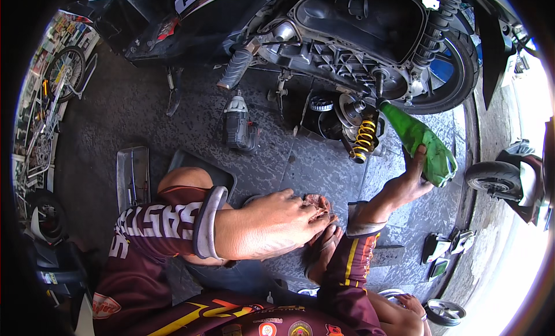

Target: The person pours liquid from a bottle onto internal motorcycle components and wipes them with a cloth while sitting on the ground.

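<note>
My right hand grips a green plastic bottle near its base, with the thumb across its side. The bottle is tilted, and its narrow mouth points up and left, close to the shaft on the scooter's opened engine case. I cannot tell whether anything comes out of it. Lower and to the left, my left hand has its fingers closed on a crumpled reddish-brown rag, just above my foot. Under the engine sit clutch and pulley parts and a yellow coil spring.
A cordless impact wrench rests on the grey tiled floor. Metal and black trays lie left of my knee. The scooter's rear wheel is at upper right. Another scooter's tyre stands right; a loose wheel lies at lower right.
</note>
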Demonstrator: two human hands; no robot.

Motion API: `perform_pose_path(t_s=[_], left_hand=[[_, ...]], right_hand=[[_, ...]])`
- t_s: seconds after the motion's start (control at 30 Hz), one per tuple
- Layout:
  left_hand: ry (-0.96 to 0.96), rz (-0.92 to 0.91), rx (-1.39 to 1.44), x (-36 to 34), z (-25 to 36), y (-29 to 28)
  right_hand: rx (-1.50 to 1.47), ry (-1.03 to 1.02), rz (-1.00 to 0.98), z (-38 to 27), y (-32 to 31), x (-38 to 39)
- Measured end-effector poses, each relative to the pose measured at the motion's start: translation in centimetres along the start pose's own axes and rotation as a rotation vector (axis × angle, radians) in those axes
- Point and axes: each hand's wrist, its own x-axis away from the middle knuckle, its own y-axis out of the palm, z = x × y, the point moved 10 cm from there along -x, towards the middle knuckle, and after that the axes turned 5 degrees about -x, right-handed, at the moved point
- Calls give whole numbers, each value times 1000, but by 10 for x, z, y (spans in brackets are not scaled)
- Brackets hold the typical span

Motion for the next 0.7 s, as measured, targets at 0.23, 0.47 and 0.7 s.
perform_pose_path(t_s=[0.23, 0.47, 0.7], left_hand=[[13, -1, 6, 0, 0, 0], [11, 40, -14, 2, 1, -3], [19, 28, 7, 1, 1, -4]], right_hand=[[14, -40, 61, -9, -10, -2], [-3, -79, 88, -26, -14, -10], [-13, -96, 44, -32, 4, -6]])
